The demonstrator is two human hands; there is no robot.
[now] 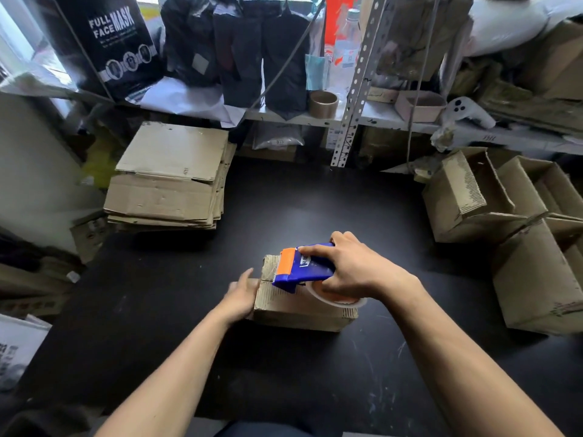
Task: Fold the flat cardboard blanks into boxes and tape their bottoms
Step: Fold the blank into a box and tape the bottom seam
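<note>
Cardboard box [299, 305] sits bottom-up on the black bench [315, 200], near its middle. The right hand [353, 269] has its grip wrapped around a blue and orange tape dispenser [303, 268], fingers curled over the top, and holds the dispenser's orange end against the box's flap seam. The left hand [243, 294] presses its flat, straight fingers to the box's left side. A stack of flat cardboard blanks [170, 178] lies far left on the bench; folded boxes [492, 197] crowd the right edge.
</note>
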